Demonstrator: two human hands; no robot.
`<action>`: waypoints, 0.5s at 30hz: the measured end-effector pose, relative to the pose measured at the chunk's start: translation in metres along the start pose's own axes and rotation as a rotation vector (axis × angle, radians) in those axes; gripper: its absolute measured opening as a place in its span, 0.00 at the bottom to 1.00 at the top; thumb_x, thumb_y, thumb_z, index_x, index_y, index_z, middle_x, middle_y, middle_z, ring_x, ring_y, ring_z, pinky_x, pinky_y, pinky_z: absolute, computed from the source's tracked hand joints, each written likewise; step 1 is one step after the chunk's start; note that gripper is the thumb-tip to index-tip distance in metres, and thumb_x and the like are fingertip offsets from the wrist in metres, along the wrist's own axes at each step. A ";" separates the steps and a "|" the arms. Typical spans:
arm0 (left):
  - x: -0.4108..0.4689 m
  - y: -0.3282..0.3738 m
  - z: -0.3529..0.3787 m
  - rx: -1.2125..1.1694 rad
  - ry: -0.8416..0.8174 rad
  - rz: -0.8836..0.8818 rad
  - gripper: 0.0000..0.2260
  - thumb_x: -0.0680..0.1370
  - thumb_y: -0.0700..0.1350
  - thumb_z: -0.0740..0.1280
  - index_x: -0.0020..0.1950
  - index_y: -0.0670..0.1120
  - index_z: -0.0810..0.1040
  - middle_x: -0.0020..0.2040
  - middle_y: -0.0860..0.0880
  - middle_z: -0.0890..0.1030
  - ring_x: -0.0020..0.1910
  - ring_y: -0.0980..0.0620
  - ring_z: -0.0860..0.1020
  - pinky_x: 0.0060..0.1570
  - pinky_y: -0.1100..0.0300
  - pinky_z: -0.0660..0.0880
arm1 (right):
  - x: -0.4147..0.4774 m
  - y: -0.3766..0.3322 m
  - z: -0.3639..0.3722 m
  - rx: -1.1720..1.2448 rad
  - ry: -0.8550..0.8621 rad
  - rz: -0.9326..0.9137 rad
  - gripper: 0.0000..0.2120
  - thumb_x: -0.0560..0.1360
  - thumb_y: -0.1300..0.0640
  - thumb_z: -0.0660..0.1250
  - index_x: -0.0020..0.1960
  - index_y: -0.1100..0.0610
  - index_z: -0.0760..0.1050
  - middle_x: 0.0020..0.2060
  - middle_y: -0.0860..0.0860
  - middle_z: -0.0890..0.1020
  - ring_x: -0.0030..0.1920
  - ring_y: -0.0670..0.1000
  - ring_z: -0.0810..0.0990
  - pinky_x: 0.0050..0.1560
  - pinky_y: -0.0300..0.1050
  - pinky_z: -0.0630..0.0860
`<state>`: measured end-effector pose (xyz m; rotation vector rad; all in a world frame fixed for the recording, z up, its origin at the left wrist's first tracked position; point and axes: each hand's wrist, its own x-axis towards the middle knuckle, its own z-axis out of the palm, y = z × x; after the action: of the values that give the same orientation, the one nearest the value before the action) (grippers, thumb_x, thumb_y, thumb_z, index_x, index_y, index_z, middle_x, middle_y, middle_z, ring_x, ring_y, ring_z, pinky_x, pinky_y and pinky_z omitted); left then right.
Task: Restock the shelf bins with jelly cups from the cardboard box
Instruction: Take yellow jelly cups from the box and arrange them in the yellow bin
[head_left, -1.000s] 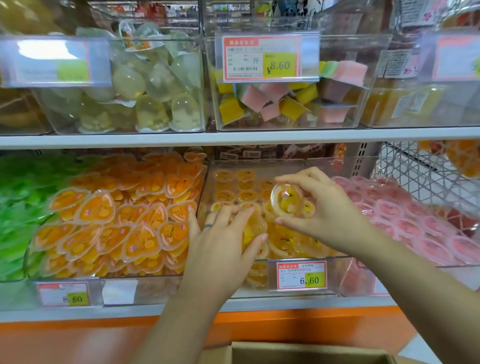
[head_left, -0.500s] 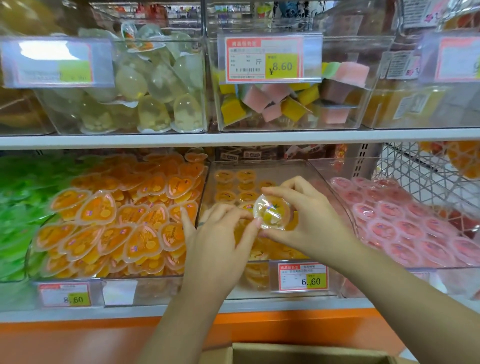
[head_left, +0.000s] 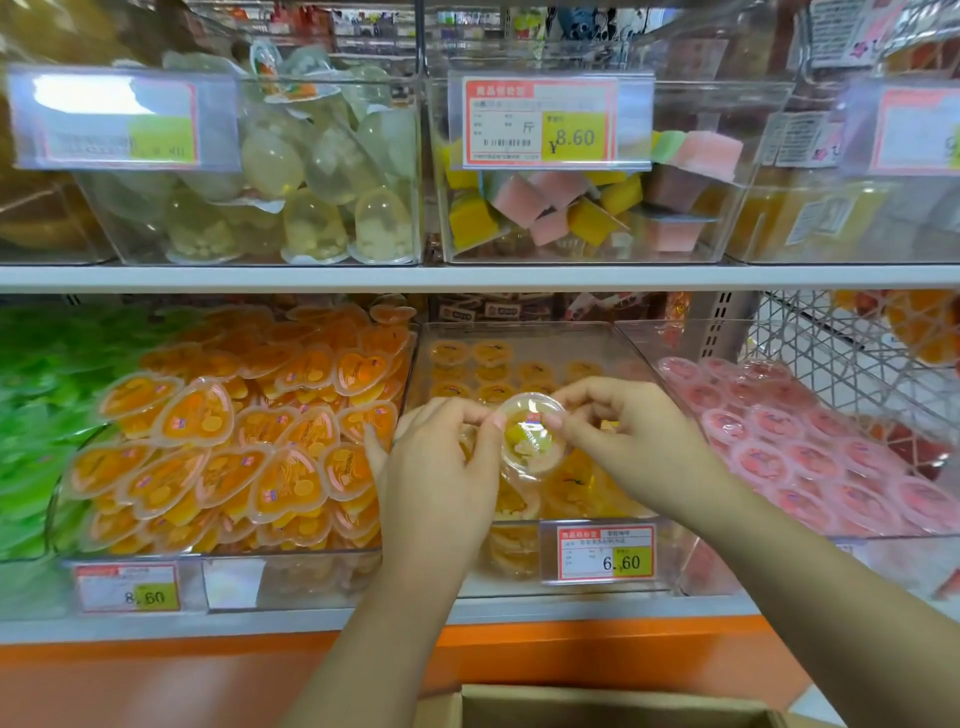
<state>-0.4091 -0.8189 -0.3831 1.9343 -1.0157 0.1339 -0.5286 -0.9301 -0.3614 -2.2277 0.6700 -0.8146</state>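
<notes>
Jelly cup (head_left: 531, 435) is pinched at its rim by right hand (head_left: 636, 449) and now also by left hand (head_left: 441, 470). It has been lowered over the middle bin (head_left: 561, 338), possibly touching the stock. Placement is judged imminent.

Orange heart cups (head_left: 218, 447), green jellies (head_left: 36, 415), pink cups (head_left: 810, 447), orange shelf base (head_left: 156, 675).

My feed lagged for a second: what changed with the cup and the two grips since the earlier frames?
The right grip brought the round jelly cup down and leftward, lower over the middle bin. The left grip, earlier resting on cups in that bin, now pinches the cup's left rim too. Nothing was released. The cardboard box stayed put.
</notes>
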 end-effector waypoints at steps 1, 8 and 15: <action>0.001 0.001 -0.001 -0.015 -0.002 -0.001 0.08 0.77 0.56 0.59 0.43 0.58 0.76 0.47 0.62 0.77 0.56 0.58 0.73 0.72 0.46 0.41 | 0.000 -0.002 -0.002 0.034 -0.003 0.015 0.02 0.74 0.54 0.69 0.43 0.47 0.80 0.30 0.49 0.81 0.33 0.52 0.76 0.40 0.45 0.73; 0.010 -0.007 -0.015 0.199 -0.188 0.191 0.13 0.77 0.61 0.57 0.58 0.64 0.75 0.59 0.64 0.74 0.66 0.60 0.66 0.71 0.45 0.40 | 0.056 0.023 -0.005 -0.159 0.195 0.192 0.09 0.78 0.62 0.60 0.55 0.59 0.76 0.46 0.57 0.82 0.49 0.58 0.80 0.49 0.45 0.73; 0.012 -0.017 -0.020 0.199 -0.385 0.261 0.29 0.66 0.72 0.47 0.58 0.63 0.76 0.60 0.63 0.74 0.66 0.61 0.66 0.73 0.47 0.40 | 0.128 0.065 0.010 -0.131 0.013 0.470 0.11 0.77 0.63 0.61 0.59 0.62 0.75 0.53 0.61 0.80 0.54 0.63 0.80 0.55 0.60 0.77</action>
<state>-0.3837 -0.8064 -0.3776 2.0437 -1.5611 0.0079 -0.4505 -1.0508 -0.3685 -2.0512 1.2229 -0.5584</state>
